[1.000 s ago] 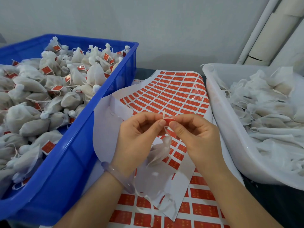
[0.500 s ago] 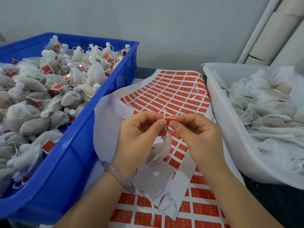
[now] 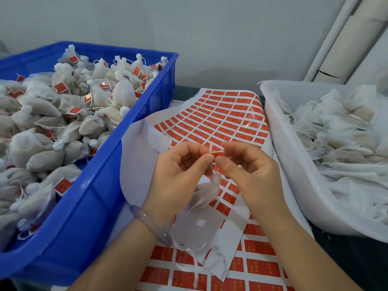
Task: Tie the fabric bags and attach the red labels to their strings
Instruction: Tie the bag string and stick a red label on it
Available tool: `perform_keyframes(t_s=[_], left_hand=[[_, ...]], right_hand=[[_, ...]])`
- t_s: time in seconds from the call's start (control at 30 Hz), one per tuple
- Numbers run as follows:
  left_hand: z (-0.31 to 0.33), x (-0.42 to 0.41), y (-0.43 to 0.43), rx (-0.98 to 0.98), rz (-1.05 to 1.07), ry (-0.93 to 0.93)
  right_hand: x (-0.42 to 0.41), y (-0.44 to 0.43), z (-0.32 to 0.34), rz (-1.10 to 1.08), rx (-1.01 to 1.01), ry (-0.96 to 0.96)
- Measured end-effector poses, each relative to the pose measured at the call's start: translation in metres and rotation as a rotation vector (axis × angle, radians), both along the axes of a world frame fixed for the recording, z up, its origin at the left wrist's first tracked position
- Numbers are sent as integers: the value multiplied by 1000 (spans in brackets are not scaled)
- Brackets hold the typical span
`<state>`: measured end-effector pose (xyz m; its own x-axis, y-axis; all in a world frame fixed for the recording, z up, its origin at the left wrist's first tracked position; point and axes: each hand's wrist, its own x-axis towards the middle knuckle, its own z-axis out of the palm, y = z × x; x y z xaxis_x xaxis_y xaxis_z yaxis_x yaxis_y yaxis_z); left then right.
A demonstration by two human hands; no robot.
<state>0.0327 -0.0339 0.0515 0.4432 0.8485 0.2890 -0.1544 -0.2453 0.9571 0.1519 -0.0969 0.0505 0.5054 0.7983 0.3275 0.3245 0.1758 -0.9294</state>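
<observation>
L hand (image 3: 180,173) + R hand (image 3: 247,171): thumb and forefinger tips pinch small red paper label (image 3: 218,152) onto thin white string (image 3: 210,148), mid-frame over red sticker sheet (image 3: 226,114). Sheer white fabric bag (image 3: 204,194) dangles below. It looks light and floppy, so we'd grip at string, not cloth. Label looks thin, tacky; hold by edges. Count: 1 bag, 1 label in hand. Blue plastic crate (image 3: 100,185) + white plastic tub (image 3: 294,164): too many bags to count.
</observation>
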Motion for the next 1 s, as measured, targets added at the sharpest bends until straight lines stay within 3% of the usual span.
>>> perform_keyframes(t_s=[0.33, 0.63, 0.7, 0.8, 1.0], left_hand=[[0, 0, 1, -18, -12, 7], [0, 2, -1, -10, -14, 27], [0, 2, -1, -15, -5, 13], [0, -1, 1, -36, 14, 0], [-1, 0, 1, -38, 2, -8]], right_hand=[[0, -2, 0, 41, 31, 17], [-2, -2, -3, 3, 43, -77], [-2, 1, -4, 17, 13, 21], [4, 4, -3, 212, -61, 361], [1, 0, -3, 37, 49, 43]])
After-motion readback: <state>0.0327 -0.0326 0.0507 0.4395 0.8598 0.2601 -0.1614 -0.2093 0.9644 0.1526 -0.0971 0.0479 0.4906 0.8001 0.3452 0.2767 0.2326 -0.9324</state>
